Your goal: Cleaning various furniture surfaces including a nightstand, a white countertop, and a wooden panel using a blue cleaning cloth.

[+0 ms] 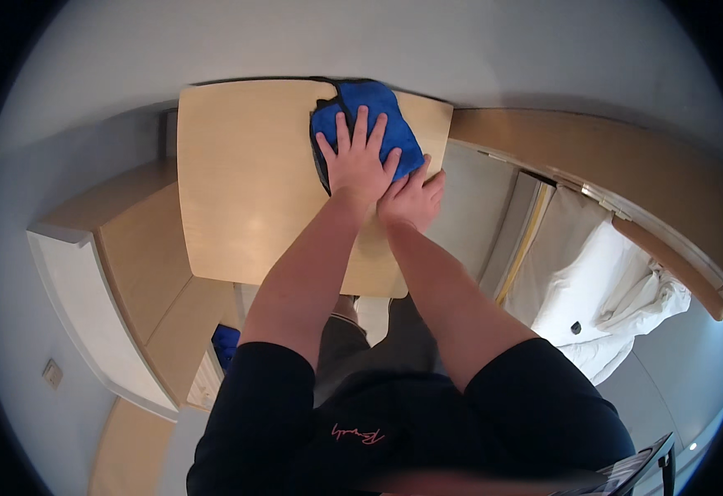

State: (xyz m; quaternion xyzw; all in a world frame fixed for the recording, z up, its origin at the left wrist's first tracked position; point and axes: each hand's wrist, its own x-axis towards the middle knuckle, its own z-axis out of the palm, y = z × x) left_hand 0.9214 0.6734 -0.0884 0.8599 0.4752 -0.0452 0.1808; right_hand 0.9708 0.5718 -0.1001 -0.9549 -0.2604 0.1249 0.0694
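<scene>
While left hand (357,161) presses flat, fingers spread, on blue cloth (367,124), right hand (413,197) flat on tabletop (245,182).

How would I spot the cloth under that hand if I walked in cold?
Find the pale wooden table against the wall. At its far right corner the left hand presses flat on a cloth. It is bright blue, the only vivid thing on the table.

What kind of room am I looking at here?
Most likely a hotel room or bedroom: a bed with white bedding along a wooden headboard, and a small light wood table where the left hand presses a blue cloth.
</scene>
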